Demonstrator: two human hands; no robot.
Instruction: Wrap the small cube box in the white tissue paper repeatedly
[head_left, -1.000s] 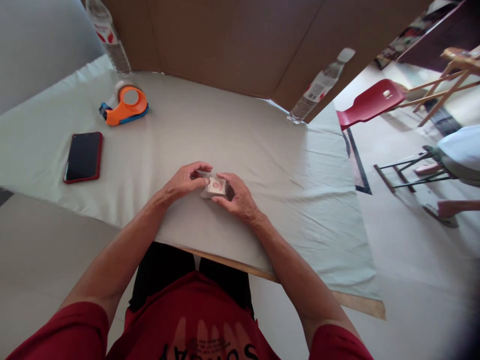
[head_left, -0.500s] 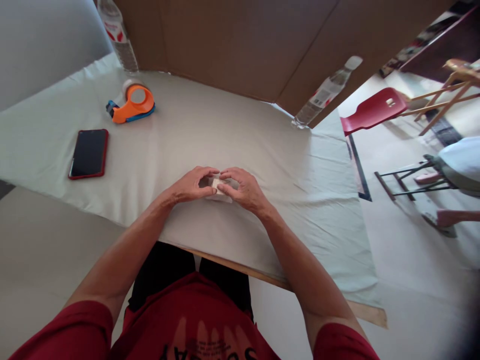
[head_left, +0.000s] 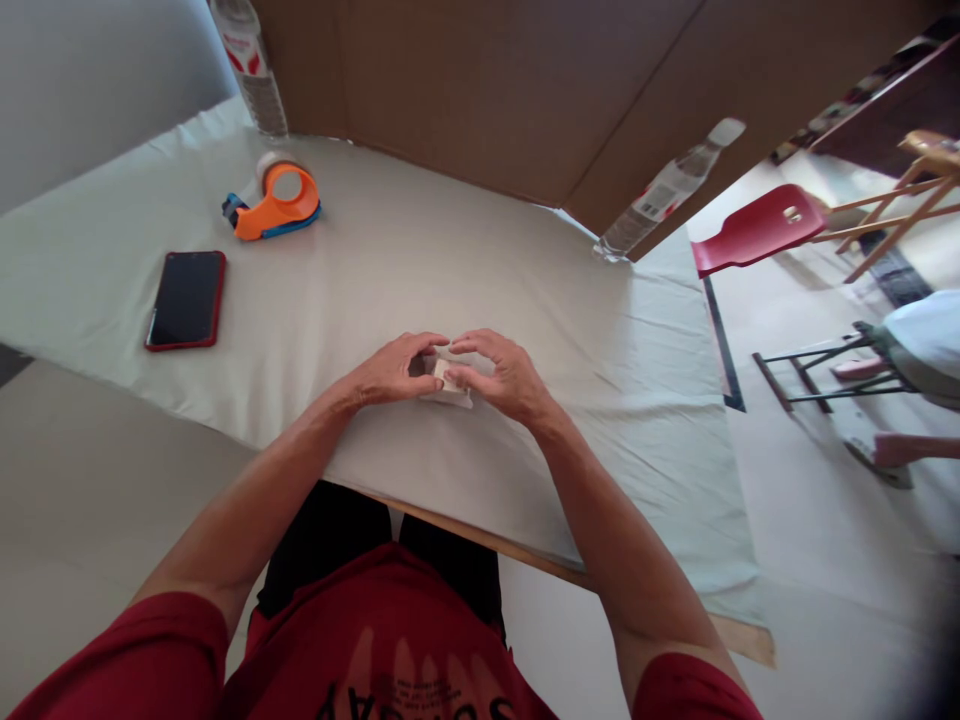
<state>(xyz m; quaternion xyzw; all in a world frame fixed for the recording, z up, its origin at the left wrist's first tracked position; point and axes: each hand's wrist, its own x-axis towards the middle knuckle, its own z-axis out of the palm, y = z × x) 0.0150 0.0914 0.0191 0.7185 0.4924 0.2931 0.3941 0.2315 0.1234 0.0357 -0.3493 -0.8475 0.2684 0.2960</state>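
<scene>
Between my hands, near the table's front edge, is a small pale box-like piece (head_left: 442, 367). A whitish, film-like edge shows under it, and its exact kind is hard to make out. My left hand (head_left: 401, 370) curves around it from the left, thumb in front and fingers behind. From the right, my right hand (head_left: 499, 375) does the same, its thumb resting on the piece. The fingertips of both hands almost meet behind it, and they cover much of it.
An orange tape dispenser (head_left: 281, 205) and a phone with a red edge (head_left: 187, 300) lie to the left on the cloth-covered table (head_left: 420, 240). Water bottles (head_left: 259, 85) (head_left: 667, 190) stand against a brown cardboard panel (head_left: 480, 90). A seated person's leg (head_left: 915, 450) and a red chair (head_left: 765, 228) are at right.
The whole view has shifted slightly. My right thumb has slid a little on the pale piece, and the gap between the fingertips looks slightly wider. Both hands stay around it.
</scene>
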